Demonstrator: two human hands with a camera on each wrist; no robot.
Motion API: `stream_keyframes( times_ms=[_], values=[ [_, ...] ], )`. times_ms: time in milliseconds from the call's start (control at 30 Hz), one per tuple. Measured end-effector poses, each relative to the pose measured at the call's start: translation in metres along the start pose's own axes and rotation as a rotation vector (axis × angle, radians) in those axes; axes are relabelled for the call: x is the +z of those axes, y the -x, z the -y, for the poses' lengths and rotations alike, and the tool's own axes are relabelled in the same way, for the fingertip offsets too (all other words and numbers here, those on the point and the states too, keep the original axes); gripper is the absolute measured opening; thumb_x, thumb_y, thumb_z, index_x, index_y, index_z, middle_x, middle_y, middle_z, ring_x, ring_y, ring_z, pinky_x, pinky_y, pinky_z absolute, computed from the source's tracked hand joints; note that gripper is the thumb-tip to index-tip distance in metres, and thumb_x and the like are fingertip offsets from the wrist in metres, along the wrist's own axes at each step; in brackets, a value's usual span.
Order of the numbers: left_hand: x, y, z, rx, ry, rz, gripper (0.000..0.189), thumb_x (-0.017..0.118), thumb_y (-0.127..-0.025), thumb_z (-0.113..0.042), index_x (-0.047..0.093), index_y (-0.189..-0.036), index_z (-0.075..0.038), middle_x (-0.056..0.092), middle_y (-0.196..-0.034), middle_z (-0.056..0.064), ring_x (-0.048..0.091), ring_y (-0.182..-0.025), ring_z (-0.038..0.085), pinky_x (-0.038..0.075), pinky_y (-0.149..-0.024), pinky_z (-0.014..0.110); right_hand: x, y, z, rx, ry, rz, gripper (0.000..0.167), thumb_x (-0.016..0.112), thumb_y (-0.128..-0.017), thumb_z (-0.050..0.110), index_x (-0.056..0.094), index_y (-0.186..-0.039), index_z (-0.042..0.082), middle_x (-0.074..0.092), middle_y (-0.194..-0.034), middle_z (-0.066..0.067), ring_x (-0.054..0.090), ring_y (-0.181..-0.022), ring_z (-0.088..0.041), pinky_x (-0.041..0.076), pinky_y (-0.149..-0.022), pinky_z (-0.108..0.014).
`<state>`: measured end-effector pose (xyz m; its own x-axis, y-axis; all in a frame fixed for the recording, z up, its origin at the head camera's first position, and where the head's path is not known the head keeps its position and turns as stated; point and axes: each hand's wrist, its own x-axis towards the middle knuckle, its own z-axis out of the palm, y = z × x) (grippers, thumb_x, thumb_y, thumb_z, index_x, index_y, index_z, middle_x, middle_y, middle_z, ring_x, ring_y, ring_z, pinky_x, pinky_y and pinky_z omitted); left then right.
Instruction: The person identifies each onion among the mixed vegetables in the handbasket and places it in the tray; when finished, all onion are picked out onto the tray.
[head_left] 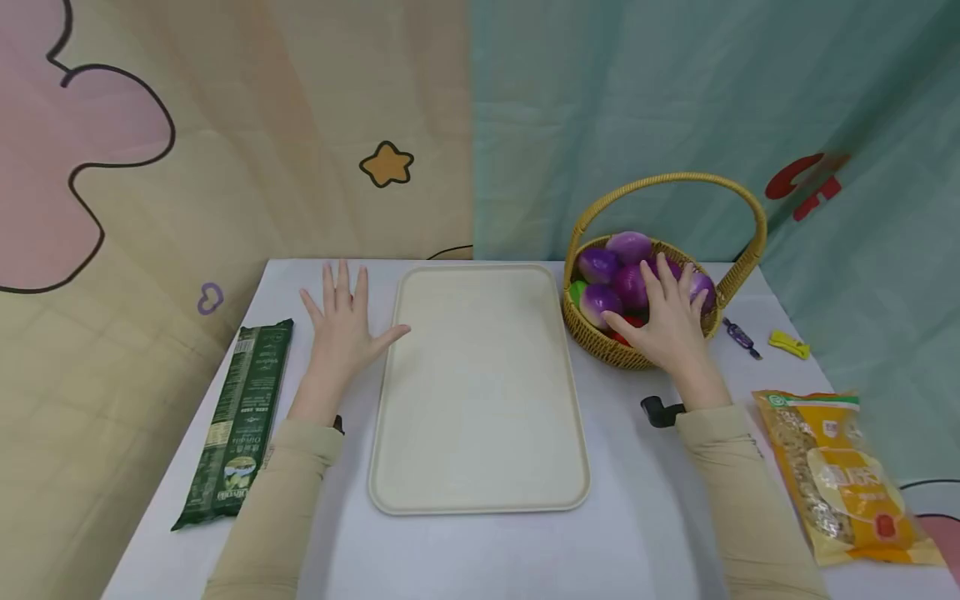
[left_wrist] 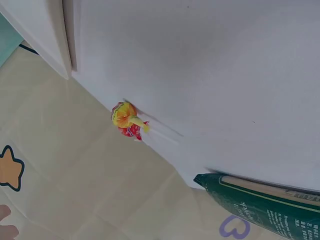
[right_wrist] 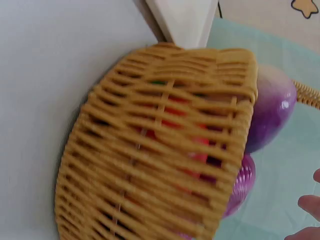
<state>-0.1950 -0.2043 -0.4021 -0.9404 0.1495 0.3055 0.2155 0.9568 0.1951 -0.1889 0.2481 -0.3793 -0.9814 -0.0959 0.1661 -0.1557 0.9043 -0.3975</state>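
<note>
green packet: "olivoilà"; yellow bag: characters too blurred.

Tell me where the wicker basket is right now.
In the head view, the wicker basket stands on the right side of the white table, beside the cream tray's far half, with the purple-wrapped candy just to its right.

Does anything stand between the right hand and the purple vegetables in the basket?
Nothing visible does: in the head view, the right hand spreads in front of the purple vegetables, and the handle of the basket arches clear of the fingers.
</note>
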Motion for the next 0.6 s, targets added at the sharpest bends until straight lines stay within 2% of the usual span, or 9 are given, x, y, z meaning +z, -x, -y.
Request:
stream_keyframes(
  times_ms=[300, 600],
  values=[
    [-0.002, 0.006, 0.002, -0.022, -0.013, -0.004, 0.112, 0.07, -0.08, -0.06, 0.016, -0.155, 0.002, 0.004, -0.161, 0.03, -0.006, -0.149, 0.048, -0.002, -0.107, 0.078, 0.017, -0.004, 0.013, -0.04, -0.017, -0.003, 0.1, 0.066, -0.085, 0.057, 0.018, -0.157, 0.006, 0.005, -0.165, -0.017, -0.013, -0.147, -0.049, -0.004, -0.107, -0.076],
    [0.001, 0.018, 0.007, -0.032, 0.011, -0.032, 0.11, 0.073, -0.079, -0.055, 0.019, -0.155, 0.002, 0.01, -0.16, 0.03, -0.001, -0.149, 0.047, 0.002, -0.107, 0.078, 0.036, -0.004, 0.024, -0.058, -0.037, -0.046, 0.093, 0.07, -0.086, 0.051, 0.028, -0.154, 0.004, 0.021, -0.16, -0.022, 0.009, -0.146, -0.053, 0.008, -0.108, -0.077]
  ],
)
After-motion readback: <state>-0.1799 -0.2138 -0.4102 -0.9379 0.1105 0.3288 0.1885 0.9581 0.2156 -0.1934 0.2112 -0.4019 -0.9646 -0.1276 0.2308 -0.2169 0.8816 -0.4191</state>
